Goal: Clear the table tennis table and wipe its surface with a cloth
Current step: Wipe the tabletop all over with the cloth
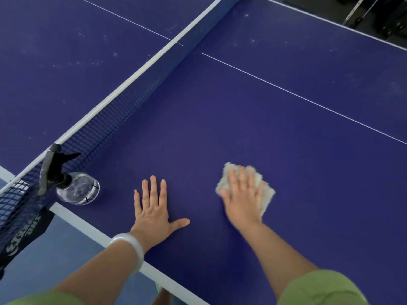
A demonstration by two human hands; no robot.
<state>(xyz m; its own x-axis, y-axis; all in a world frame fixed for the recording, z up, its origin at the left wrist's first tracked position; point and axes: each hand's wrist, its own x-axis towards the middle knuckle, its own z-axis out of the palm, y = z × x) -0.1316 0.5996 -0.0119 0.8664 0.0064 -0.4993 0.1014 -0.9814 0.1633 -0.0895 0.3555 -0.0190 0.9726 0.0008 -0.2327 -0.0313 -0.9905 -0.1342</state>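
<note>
Bare table surface [286, 139] is offered ahead and rightward; leftward passage is barred by the net [125, 100] and spray bottle [77, 190].

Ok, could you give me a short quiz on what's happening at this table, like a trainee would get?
1. Which hand presses the cloth? A) left hand B) right hand
2. True or false: a hand grips the spray bottle.
3. Fill in: the left hand lies flat on the ____.
Key: 1 B; 2 false; 3 table.
</note>
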